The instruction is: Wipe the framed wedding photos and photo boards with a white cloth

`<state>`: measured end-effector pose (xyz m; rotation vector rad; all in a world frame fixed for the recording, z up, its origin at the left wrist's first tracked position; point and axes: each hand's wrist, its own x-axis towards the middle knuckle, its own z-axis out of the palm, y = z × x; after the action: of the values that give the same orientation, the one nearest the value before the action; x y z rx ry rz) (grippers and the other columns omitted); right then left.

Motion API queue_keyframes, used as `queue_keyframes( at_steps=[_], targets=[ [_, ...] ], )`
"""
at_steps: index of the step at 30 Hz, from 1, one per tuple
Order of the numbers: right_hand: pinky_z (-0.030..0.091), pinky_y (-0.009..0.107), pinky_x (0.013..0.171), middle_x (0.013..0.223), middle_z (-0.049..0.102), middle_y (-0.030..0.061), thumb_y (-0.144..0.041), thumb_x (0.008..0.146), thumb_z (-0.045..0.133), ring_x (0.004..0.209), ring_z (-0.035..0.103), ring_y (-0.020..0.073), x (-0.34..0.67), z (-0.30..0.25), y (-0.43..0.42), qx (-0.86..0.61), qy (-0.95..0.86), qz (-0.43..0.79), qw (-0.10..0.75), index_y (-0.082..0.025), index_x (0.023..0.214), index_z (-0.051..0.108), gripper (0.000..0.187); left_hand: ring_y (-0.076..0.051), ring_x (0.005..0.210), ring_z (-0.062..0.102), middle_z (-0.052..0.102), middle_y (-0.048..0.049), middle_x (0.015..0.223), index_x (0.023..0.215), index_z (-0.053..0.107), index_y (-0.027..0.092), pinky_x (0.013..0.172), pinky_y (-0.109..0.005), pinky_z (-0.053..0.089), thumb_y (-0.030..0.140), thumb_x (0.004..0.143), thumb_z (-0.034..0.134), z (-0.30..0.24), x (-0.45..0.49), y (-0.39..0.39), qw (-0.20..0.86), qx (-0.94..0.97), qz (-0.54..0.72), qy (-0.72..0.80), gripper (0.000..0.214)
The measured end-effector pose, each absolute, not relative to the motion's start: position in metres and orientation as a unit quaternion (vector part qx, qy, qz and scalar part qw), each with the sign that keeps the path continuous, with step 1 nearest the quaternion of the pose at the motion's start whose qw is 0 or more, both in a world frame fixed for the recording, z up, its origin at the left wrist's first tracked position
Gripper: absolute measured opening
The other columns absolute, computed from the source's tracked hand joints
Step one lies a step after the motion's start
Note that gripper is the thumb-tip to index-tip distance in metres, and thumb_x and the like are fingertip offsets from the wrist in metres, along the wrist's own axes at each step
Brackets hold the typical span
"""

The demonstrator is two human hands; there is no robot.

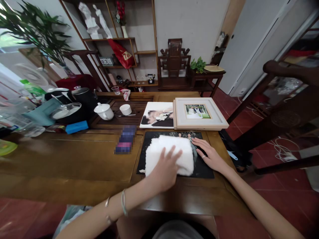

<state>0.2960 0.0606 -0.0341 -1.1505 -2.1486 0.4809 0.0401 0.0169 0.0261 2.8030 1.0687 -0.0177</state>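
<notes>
A folded white towel (pixel 156 154) lies over a dark photo panel (pixel 204 171) on the wooden table. Small figures show on the panel above the towel. My left hand (pixel 166 169) rests on top of the towel, fingers spread and pointing away from me. Flat on the panel's right side lies my right hand (pixel 208 154), fingers stretched out, a ring on one finger, the fingertips by the towel's edge. Much of the panel is hidden beneath the towel.
Behind the panel lie a photo print (pixel 157 116) and a light wooden picture frame (pixel 219 121). A blurred-out phone-like item (pixel 125 139) is to the left. Farther back stand a lidded white teacup (pixel 104 112), a small white cup (pixel 125 109) and a blue box (pixel 76 127). A dark chair (pixel 281 113) stands right.
</notes>
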Motion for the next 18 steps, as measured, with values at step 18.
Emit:
queue_keyframes(
  at_steps=[18],
  targets=[
    [0.036,0.054,0.109,0.137,0.053,0.0076,-0.029,0.095,0.043,0.132,0.043,0.0249,0.296,-0.033,0.061,-0.439,-0.825,0.171,0.313,-0.028,0.132,0.05,0.037,-0.036,0.125,0.036,0.034,-0.0072,0.15,0.092,0.071,0.02,0.085,-0.049,0.045,0.018,0.074,0.054,0.033,0.051,0.085,0.056,0.925,0.014,0.375,0.025]
  ],
)
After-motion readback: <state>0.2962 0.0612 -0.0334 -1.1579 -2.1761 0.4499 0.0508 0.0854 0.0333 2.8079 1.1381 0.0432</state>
